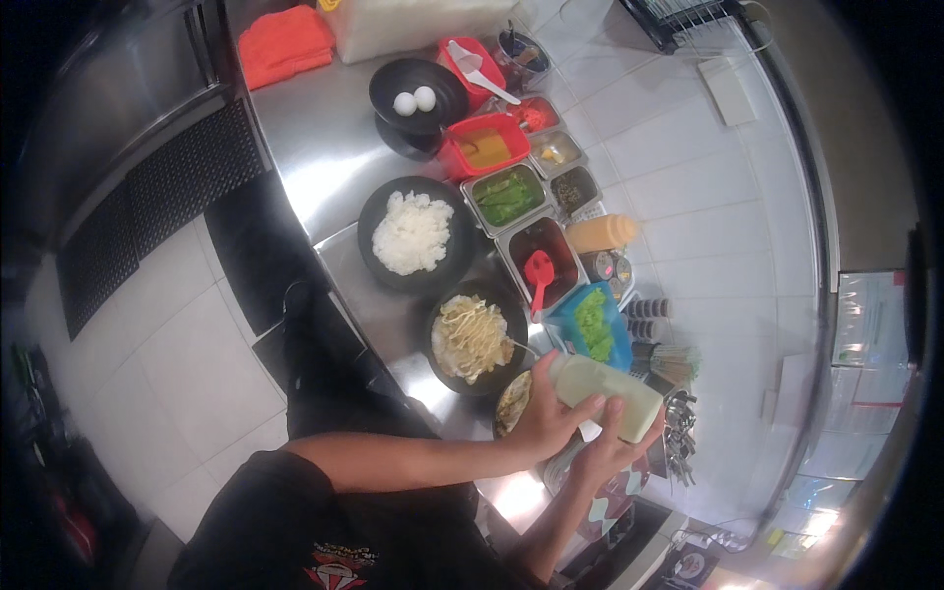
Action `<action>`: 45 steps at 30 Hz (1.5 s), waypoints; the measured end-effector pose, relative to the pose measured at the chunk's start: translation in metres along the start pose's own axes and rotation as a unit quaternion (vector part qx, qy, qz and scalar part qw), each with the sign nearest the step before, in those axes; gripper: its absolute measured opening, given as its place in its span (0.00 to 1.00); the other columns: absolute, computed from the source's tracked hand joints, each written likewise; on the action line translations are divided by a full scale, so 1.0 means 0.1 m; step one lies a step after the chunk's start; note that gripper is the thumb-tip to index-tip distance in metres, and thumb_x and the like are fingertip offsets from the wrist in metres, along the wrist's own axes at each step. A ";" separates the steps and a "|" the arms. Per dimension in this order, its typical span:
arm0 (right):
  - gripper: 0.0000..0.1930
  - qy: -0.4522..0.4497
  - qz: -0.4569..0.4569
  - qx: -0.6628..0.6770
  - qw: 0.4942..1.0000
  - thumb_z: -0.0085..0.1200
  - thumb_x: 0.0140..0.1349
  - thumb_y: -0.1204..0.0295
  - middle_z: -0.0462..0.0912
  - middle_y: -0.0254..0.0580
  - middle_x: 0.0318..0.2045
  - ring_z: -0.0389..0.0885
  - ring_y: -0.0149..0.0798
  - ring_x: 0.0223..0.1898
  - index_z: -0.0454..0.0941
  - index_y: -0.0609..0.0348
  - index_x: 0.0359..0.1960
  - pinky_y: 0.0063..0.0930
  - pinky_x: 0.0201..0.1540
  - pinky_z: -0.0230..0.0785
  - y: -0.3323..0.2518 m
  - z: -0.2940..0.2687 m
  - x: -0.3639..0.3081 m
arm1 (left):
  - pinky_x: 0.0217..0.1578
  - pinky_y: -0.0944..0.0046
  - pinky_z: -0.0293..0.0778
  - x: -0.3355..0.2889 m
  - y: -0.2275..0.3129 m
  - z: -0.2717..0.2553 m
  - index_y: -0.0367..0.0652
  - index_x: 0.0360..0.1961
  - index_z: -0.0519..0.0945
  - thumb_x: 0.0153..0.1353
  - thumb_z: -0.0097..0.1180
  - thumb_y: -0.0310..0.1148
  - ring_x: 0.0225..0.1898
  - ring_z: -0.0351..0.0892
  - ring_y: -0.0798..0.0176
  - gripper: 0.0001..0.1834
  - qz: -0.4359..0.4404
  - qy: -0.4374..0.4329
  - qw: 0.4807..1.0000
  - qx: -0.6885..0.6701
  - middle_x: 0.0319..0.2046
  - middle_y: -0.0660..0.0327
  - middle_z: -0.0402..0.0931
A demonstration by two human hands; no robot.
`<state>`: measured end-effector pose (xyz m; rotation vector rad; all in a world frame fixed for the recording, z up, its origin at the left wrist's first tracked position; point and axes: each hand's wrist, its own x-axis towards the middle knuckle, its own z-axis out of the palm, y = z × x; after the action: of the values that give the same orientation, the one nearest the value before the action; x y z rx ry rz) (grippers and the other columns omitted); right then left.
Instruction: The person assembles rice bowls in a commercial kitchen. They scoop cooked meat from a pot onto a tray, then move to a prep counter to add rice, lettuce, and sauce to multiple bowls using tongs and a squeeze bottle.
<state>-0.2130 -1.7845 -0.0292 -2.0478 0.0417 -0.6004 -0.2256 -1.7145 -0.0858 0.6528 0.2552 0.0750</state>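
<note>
A squeeze bottle of pale sauce lies tilted between my two hands, its nozzle end toward the bowls. My left hand grips it near the neck, and my right hand holds it toward the base. A thin strand of sauce shows by the nozzle, beside a dark bowl. Pale food in that bowl carries criss-cross lines of cream-coloured sauce. Partly hidden behind my left hand is another bowl of food. White rice fills a black bowl farther along the counter.
Two eggs sit in a black dish at the far end. Metal tubs hold green leaves and dark sauce with a red spoon. A blue tub of lettuce stands near the bottle. An orange sauce bottle is by the tiled wall.
</note>
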 end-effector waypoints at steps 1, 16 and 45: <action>0.31 -0.007 -0.018 0.009 1.000 0.64 0.66 0.68 0.76 0.49 0.54 0.76 0.42 0.54 0.63 0.63 0.65 0.35 0.54 0.72 0.01 -0.01 0.00 | 0.61 0.59 0.71 0.00 -0.01 0.00 0.37 0.71 0.37 0.66 0.64 0.33 0.63 0.66 0.57 0.49 0.012 -0.005 1.000 0.006 0.62 0.48 0.59; 0.39 -0.050 -0.004 0.044 0.998 0.70 0.58 0.63 0.74 0.50 0.55 0.76 0.44 0.54 0.61 0.66 0.66 0.36 0.57 0.71 -0.26 0.04 -0.09 | 0.58 0.61 0.73 -0.28 0.60 -0.05 0.37 0.71 0.36 0.66 0.64 0.34 0.63 0.66 0.58 0.50 -0.022 0.022 1.000 0.002 0.62 0.48 0.57; 0.37 -0.141 0.041 -0.064 0.987 0.76 0.47 0.64 0.80 0.47 0.52 0.79 0.42 0.53 0.72 0.64 0.58 0.37 0.54 0.72 0.11 -0.18 0.58 | 0.67 0.43 0.59 -0.02 1.03 0.49 0.40 0.74 0.58 0.61 0.60 0.28 0.71 0.49 0.22 0.41 0.296 -0.216 0.788 0.495 0.71 0.23 0.31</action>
<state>-0.1677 -1.8204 -0.0078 -2.2265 -0.0020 -0.2577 -0.2135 -1.6623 0.0150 1.7664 -0.4205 0.4084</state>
